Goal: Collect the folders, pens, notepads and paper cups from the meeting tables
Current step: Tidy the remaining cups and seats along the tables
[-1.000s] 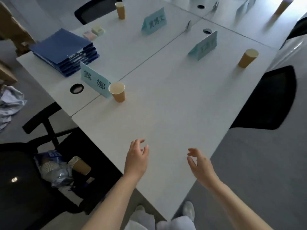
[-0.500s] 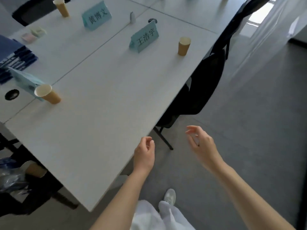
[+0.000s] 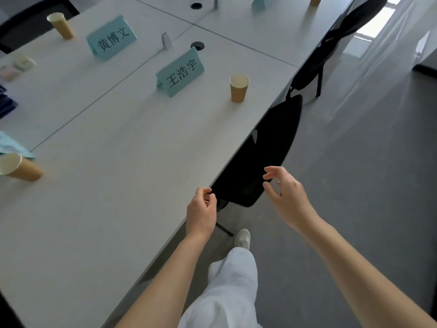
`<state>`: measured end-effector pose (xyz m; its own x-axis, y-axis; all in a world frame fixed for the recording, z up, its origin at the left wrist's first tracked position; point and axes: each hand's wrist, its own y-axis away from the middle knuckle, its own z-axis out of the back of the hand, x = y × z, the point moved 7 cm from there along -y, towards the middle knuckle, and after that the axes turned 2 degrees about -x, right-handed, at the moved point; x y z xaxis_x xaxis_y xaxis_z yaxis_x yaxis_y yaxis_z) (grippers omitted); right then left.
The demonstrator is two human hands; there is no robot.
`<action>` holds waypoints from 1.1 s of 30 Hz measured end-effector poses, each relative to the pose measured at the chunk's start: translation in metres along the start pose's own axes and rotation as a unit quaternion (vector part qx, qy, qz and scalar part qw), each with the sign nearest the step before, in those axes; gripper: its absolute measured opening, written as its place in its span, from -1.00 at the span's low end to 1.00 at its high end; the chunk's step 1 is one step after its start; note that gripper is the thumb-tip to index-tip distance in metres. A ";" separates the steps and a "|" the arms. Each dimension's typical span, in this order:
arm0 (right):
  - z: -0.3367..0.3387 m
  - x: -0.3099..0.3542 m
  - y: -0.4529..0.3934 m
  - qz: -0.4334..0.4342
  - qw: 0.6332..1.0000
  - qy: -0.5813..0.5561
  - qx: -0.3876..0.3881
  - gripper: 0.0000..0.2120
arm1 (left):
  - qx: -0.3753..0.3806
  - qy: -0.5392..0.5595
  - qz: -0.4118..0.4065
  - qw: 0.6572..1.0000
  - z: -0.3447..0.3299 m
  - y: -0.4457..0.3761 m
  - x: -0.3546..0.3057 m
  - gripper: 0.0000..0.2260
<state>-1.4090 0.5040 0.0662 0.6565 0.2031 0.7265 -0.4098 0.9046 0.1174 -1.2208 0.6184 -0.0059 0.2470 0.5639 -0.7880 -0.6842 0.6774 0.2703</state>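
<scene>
I am holding both hands empty over the near desk edge: my left hand is hanging with its fingers loosely curled on nothing, and my right hand is reaching out at one o'clock with its fingers spread, above the black chair. Judging by what is lying about, the collecting is still largely ahead of me. At nine o'clock a paper cup is standing at the left border; I cannot tell what it is holding. Farther on, at twelve o'clock, a second cup is standing beside the teal name card, and its inside is looking empty. Toward eleven o'clock a third cup is waiting on the adjoining desk, near small notepads. A corner of dark folders is showing at ten o'clock.
</scene>
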 end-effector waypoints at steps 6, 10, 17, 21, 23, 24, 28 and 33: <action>0.019 -0.005 -0.101 0.000 0.999 0.011 0.050 -0.68 | -0.017 -0.017 0.028 0.999 -0.036 -0.074 -0.042 -0.79; 0.034 -0.011 -0.169 -0.006 0.998 0.011 0.068 -0.64 | -0.029 -0.018 0.035 0.999 -0.059 -0.126 -0.075 -0.81; 0.028 -0.027 -0.277 -0.022 0.992 -0.013 0.123 -0.51 | -0.052 -0.041 0.043 0.997 -0.098 -0.207 -0.106 -0.77; 0.015 -0.037 -0.339 -0.038 0.985 -0.030 0.167 -0.46 | -0.073 -0.094 0.066 0.991 -0.115 -0.238 -0.114 -0.71; 0.013 -0.048 -0.372 -0.026 0.979 -0.027 0.200 -0.44 | -0.082 -0.129 0.091 0.984 -0.130 -0.248 -0.114 -0.67; 0.011 -0.051 -0.385 -0.021 0.976 -0.023 0.217 -0.42 | -0.085 -0.145 0.103 0.980 -0.134 -0.249 -0.114 -0.65; 0.009 -0.061 -0.432 0.007 0.961 -0.007 0.276 -0.32 | -0.130 -0.170 0.144 0.966 -0.148 -0.257 -0.118 -0.58; -0.012 -0.052 -0.464 0.047 0.948 0.002 0.315 -0.15 | -0.158 -0.212 0.146 0.953 -0.158 -0.272 -0.122 -0.51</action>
<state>-1.2452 0.0785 -0.0345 0.6008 0.2739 0.7510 -0.7623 0.4791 0.4352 -1.1731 0.2906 -0.0709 0.2239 0.8921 -0.3924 -0.9222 0.3242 0.2108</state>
